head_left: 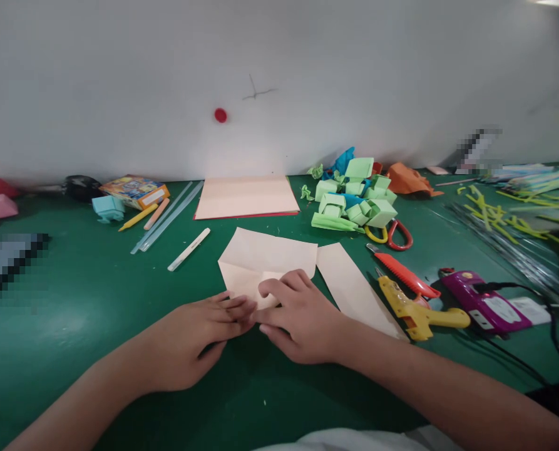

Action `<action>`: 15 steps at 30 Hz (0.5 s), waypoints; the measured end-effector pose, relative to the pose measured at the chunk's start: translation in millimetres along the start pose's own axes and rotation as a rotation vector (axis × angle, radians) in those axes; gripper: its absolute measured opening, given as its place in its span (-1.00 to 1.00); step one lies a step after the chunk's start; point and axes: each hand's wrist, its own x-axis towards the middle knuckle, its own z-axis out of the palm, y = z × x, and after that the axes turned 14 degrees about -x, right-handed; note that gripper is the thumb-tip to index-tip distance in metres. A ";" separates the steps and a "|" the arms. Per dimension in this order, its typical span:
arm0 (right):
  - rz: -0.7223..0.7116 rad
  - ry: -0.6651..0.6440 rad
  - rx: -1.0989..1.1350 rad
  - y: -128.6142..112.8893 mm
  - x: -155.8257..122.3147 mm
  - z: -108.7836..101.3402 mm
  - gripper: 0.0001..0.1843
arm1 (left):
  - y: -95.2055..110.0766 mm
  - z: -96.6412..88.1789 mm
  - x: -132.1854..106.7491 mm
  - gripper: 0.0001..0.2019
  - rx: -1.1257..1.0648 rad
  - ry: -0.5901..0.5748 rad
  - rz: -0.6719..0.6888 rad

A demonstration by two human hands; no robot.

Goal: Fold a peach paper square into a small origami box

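A pale peach sheet of paper, partly folded, lies on the green table in front of me. My left hand rests at its near edge, fingers together and pressed down on the fold. My right hand sits beside it, fingers curled and pressing the same folded corner. The two hands touch at the fingertips. A separate peach strip lies just right of the sheet, partly under my right forearm.
To the right lie an orange utility knife, a yellow glue gun, a purple device with cable, scissors. Green and blue folded paper pieces and a peach paper stack sit by the wall; pens, glue sticks and a box to the left.
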 end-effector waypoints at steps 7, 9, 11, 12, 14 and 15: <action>-0.058 -0.103 -0.071 7.2 -4.5 0.3 -0.62 | -1.2 1.0 0.2 -0.37 0.058 -0.016 -0.015; -0.078 -0.111 -0.095 10.7 -4.9 -1.1 -0.62 | -1.6 1.6 -0.1 -0.34 0.042 0.006 -0.011; -0.107 -0.120 -0.101 15.0 -4.1 -2.6 -0.63 | -2.0 1.8 -0.3 -0.32 0.022 0.023 -0.001; -0.122 -0.128 -0.100 17.4 -3.3 -3.4 -0.63 | -2.2 1.8 -0.4 -0.30 0.014 0.028 0.003; -0.137 -0.146 -0.097 22.6 -1.8 -5.1 -0.65 | -2.6 1.7 -0.3 -0.28 0.009 0.026 0.012; -0.136 -0.154 -0.094 25.4 -1.4 -6.3 -0.65 | -2.7 1.6 -0.3 -0.28 0.012 0.022 0.016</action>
